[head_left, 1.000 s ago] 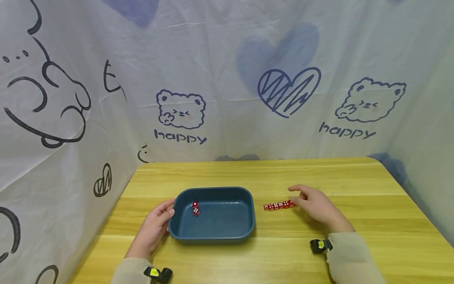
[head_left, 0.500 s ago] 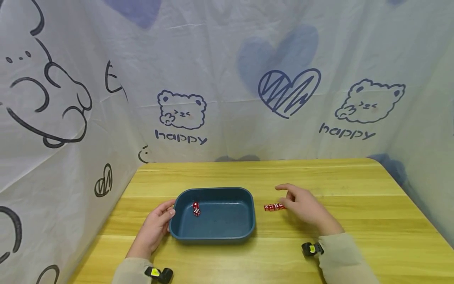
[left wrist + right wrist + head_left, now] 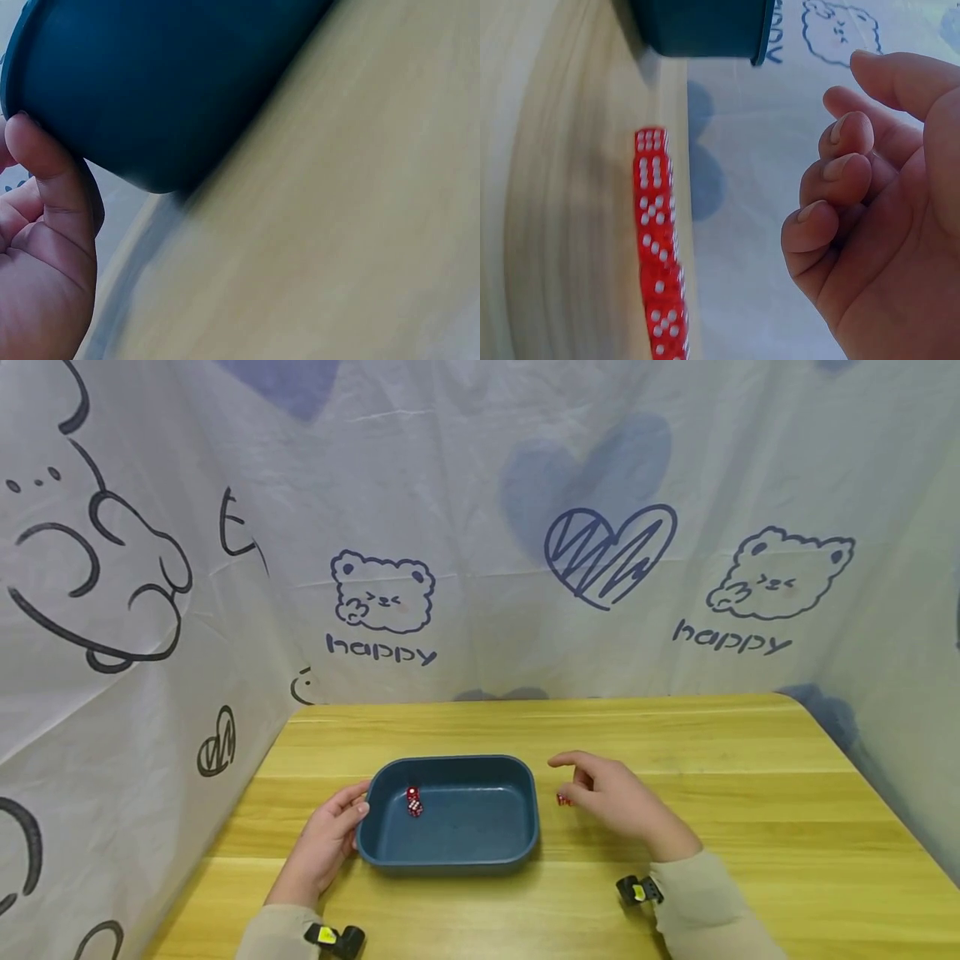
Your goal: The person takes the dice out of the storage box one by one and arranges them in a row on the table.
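Note:
A dark blue rectangular tub (image 3: 476, 831) stands on the table, two or so red dice (image 3: 415, 802) lying at the left of its floor. My left hand (image 3: 322, 839) holds the tub's left end; the left wrist view shows its thumb (image 3: 52, 165) against the outer wall. Right of the tub runs a straight row of red dice (image 3: 656, 225) with white pips, touching one another. My right hand (image 3: 618, 797) hovers over this row, hiding most of it from the head view. It holds nothing: thumb and forefinger are apart, and the other fingers curl loosely.
The yellow wood-grain table (image 3: 780, 827) has a back edge close to a hanging white cloth (image 3: 480, 610) printed with hearts and bears. Black wrist cameras (image 3: 637, 890) sit at both sleeves.
My right hand has travelled left along the dice row toward the tub, covering more of the row in the head view. The left hand, tub and dice inside it have stayed put.

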{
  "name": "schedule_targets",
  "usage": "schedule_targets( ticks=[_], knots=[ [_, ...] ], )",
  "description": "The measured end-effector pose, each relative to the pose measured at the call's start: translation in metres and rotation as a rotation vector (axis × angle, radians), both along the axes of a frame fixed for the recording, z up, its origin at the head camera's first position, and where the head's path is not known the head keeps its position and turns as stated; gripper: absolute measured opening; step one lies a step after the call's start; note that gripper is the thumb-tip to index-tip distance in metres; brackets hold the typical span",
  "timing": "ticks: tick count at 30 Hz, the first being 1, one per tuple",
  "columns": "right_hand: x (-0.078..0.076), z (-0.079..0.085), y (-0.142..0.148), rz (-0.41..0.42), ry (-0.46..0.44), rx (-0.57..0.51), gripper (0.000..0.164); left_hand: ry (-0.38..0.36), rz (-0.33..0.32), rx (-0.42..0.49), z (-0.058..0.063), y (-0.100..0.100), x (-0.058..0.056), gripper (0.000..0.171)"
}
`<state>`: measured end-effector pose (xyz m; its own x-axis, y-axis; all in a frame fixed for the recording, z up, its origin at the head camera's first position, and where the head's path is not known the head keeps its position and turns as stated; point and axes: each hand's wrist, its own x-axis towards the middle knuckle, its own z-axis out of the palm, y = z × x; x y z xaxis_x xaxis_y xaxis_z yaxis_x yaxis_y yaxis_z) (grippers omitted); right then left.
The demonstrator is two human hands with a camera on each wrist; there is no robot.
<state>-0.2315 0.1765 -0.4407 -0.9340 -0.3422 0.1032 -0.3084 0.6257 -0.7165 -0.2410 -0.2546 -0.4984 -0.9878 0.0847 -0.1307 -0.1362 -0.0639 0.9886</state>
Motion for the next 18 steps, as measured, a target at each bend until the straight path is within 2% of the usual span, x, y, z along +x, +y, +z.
schedule_targets(
  ticks=[7, 18],
  knots=[
    [0.001, 0.008, -0.019, 0.061, 0.021, 0.007, 0.038, -0.001, -0.006, -0.007, 0.001, 0.001, -0.001, 0.045],
    [0.002, 0.018, -0.052, 0.13, -0.002, 0.03, 0.035, 0.0, -0.015, -0.003, 0.002, 0.0, 0.0, 0.046]
  ],
)
